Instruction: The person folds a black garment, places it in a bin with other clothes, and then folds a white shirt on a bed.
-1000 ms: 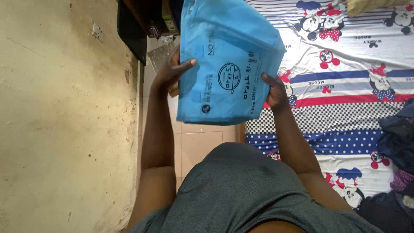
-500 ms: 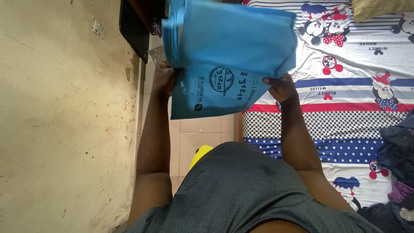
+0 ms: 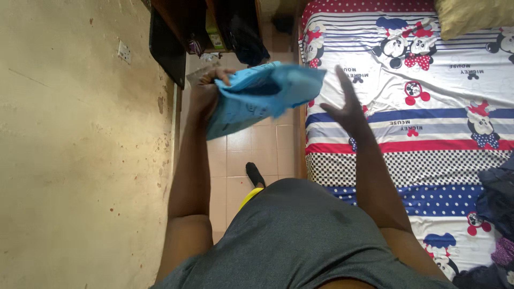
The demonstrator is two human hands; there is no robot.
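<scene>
My left hand grips a light blue fabric bag by one end, and the bag hangs crumpled and partly folded above the tiled floor. My right hand is off the bag, fingers spread, held in the air just right of it above the edge of the bed. Both forearms reach forward from my grey shirt.
A bed with a striped cartoon-print sheet fills the right side, with a pillow at its head and dark clothes at the right edge. A beige wall runs along the left. Dark wooden furniture stands ahead. A foot rests on the tiled floor.
The bag was held flat between both hands. My right hand has let go and opened, and the bag has collapsed toward my left hand.
</scene>
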